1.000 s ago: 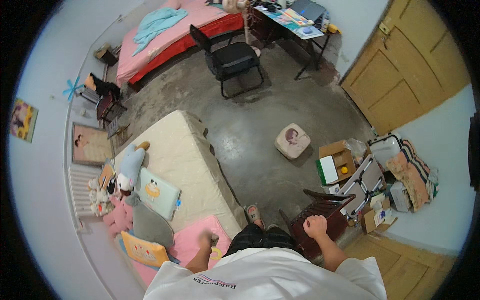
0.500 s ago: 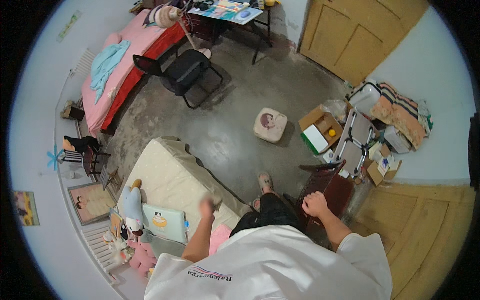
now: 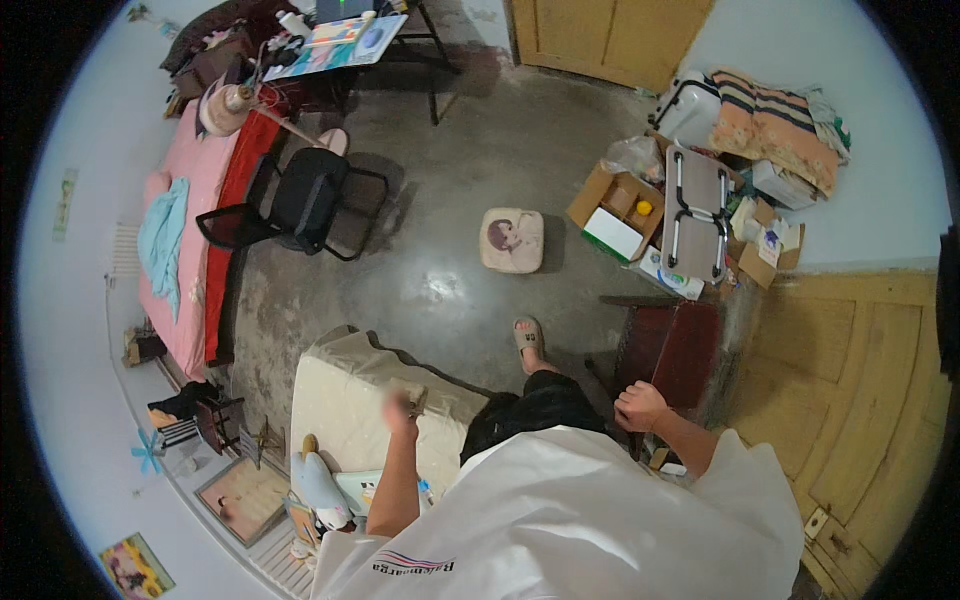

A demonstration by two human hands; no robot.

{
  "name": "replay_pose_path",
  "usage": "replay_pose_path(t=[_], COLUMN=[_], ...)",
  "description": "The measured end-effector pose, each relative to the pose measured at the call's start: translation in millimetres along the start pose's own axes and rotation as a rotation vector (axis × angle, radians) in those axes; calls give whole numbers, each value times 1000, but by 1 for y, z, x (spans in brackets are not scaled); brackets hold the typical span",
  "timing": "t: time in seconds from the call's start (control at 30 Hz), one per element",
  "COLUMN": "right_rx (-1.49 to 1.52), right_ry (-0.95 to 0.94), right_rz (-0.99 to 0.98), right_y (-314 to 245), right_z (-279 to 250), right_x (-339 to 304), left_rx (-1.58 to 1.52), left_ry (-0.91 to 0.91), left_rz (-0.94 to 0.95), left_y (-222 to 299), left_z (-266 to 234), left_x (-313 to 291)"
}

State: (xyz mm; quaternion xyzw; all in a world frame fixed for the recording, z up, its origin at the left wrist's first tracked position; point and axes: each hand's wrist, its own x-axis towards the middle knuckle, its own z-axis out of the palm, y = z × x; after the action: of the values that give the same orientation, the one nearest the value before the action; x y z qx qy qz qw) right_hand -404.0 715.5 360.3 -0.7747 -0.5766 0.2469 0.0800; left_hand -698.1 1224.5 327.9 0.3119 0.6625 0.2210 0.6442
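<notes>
My left hand [image 3: 398, 412] is held up over the cream-covered bed [image 3: 345, 400]. Its fingers are closed around a small dark object [image 3: 416, 402] that is too blurred to name. On the other side, my right hand [image 3: 640, 406] is curled into a loose fist with nothing showing in it. It hangs in front of a dark red wooden piece of furniture [image 3: 668, 350], apparently a chair. One foot in a slipper [image 3: 528, 338] stands forward on the concrete floor.
A square stool [image 3: 512, 240] with a cartoon print stands ahead. Cardboard boxes [image 3: 597, 190] and a folded table [image 3: 695, 210] sit at right by the wall. A black chair [image 3: 305, 200], floor lamp [image 3: 225, 108] and pink bed [image 3: 185, 250] are at left.
The view has shifted forward and turned: the stool, boxes and black chair now appear further left. One foot has stepped forward. Both hands keep much the same closed pose.
</notes>
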Motion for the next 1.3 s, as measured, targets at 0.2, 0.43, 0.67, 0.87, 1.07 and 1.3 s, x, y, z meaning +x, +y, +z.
replay_pose_path(t=[0.2, 0.43, 0.67, 0.87, 1.07, 1.3], right_rx=[5, -55, 182, 477, 796, 747], right_ry=[-7, 37, 332, 430, 387, 357], right_rz=[-53, 61, 645, 1067, 1316, 1138], right_y=[1, -8, -30, -27, -45, -88], right_z=[-21, -24, -6, -28, -47, -61], right_x=[4, 11, 52, 127, 199, 297], left_rx=[-30, 140, 246, 266, 264, 405], left_ry=[53, 117, -79, -140, -263, -189], left_rz=[-8, -92, -19, -80, -102, -66], left_y=[22, 42, 90, 122, 161, 243], left_z=[-8, -24, 0, 94, 144, 172], left_x=[9, 38, 140, 171, 236, 296])
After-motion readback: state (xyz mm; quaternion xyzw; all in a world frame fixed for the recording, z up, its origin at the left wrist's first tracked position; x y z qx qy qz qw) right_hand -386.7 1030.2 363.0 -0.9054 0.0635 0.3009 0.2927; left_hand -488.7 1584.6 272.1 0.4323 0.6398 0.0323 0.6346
